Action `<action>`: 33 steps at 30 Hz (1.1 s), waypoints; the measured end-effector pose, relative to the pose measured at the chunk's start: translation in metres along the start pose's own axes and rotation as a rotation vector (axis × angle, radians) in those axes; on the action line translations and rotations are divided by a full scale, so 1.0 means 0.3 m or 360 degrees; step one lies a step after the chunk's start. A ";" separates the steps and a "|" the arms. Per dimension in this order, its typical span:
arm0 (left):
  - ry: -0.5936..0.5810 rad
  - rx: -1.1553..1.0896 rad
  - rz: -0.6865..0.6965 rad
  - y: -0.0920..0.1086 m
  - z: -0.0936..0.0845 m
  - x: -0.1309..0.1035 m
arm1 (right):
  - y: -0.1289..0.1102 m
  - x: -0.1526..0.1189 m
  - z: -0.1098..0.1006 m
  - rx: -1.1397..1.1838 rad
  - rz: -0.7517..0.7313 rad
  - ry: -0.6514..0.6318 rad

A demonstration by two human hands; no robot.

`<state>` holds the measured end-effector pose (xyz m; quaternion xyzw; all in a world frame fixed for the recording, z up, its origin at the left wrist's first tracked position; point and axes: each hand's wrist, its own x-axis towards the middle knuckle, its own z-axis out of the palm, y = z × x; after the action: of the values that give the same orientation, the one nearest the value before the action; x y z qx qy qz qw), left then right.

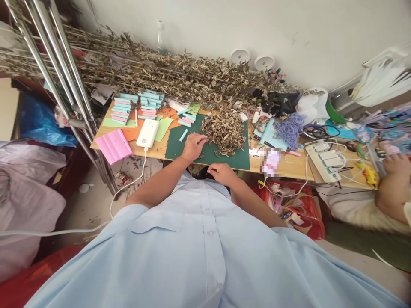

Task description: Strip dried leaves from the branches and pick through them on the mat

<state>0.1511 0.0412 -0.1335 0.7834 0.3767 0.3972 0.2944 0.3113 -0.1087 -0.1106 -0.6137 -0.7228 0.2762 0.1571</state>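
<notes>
My left hand (193, 146) is over the green cutting mat (180, 150), its fingers pinched together at the left edge of a pile of dried leaves (224, 133). Whatever lies between those fingertips is too small to make out. My right hand (222, 173) is lower, by the mat's front edge, with thumb and fingers closed in a pinch; its contents are also unclear. A single light-blue paper roll (183, 135) lies on the mat left of my left hand. More blue and pink paper rolls (187, 119) rest at the mat's upper left corner.
Stacked paper rolls (150, 102), a white power bank (148, 133) and pink paper (114, 145) lie leftward. Dried stalks (154, 64) stretch along the wall. Rightward are purple yarn (290, 127), a power strip (323, 160) and another person's hand (396, 167). Metal poles (64, 72) stand left.
</notes>
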 end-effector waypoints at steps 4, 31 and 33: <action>-0.0119 0.0112 0.0115 0.009 -0.011 0.071 | -0.005 0.001 -0.007 0.0031 0.0012 0.0010; -0.0336 0.0728 0.0109 0.110 -0.091 -0.015 | 0.038 -0.050 0.005 0.0397 -0.0014 0.0249; -0.0448 0.0741 0.0248 0.116 -0.099 0.005 | 0.037 -0.052 0.005 0.0394 -0.0021 0.0241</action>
<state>0.1391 0.0285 -0.0913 0.9039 0.3518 0.2089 0.1245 0.3224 -0.1232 -0.1168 -0.6040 -0.6732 0.3151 0.2876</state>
